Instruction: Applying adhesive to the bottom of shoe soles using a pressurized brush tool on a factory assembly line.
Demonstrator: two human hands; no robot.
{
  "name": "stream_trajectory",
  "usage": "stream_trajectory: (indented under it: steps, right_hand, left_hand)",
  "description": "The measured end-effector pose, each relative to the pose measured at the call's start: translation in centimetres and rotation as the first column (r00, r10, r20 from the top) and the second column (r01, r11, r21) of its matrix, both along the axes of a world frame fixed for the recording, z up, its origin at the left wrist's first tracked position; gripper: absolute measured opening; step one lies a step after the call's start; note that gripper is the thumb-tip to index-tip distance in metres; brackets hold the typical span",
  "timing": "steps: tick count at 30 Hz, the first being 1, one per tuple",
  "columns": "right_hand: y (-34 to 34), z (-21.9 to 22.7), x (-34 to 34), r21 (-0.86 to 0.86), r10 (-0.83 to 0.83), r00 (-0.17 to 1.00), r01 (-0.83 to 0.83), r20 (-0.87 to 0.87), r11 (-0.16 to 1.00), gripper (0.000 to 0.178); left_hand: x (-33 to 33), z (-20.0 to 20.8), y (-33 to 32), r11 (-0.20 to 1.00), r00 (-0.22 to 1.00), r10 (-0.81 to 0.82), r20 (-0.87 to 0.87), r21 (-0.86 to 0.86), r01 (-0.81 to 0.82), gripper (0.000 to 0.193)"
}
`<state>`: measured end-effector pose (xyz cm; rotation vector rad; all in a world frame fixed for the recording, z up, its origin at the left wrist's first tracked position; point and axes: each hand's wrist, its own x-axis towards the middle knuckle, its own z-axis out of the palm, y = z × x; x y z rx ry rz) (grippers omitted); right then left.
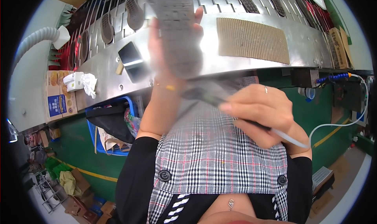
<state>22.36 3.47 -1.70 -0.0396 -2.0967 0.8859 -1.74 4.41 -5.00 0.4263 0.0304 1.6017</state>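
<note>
A grey shoe sole (175, 35), smeared by motion, stands up over the near edge of the metal bench. My left hand (156, 53) grips it from behind, with the thumb on one side and fingertips showing on the other. In front of my apron, my right hand (264, 113) is closed round a slim, dark hand tool (204, 96) like a pen or brush. Its tip is blurred and points toward the sole, apart from it as far as I can tell. A white tube (288, 139) leaves the back of that hand.
More soles (135, 14) lie on the slatted conveyor (216, 0) along the far side. A corrugated sheet (253, 39) and a phone (131, 61) rest on the metal bench (106, 82). Below it is a blue basket (94, 135) with bags. A hose (366, 102) curves at the right.
</note>
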Motion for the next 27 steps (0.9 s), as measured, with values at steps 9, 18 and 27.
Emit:
stream_trajectory:
  steps: [9,18,27]
  right_hand:
    - [0.1,0.5,1.1,-0.001,0.066,0.998,-0.066,0.019,0.998,0.03]
    - [1.2,0.2,1.9,-0.053,0.162,0.986,-0.161,0.024,0.986,0.029]
    - [3.2,0.2,2.5,-0.076,0.131,0.991,-0.131,-0.009,0.988,0.029]
  left_hand:
    - [1.1,1.2,-1.0,0.985,0.992,-0.093,0.083,-0.137,0.104,0.053]
    - [1.5,1.7,-1.7,0.95,0.967,-0.201,0.155,-0.212,0.231,0.06]
    - [1.7,2.4,-2.6,0.921,0.947,-0.292,0.135,-0.226,0.317,0.079]
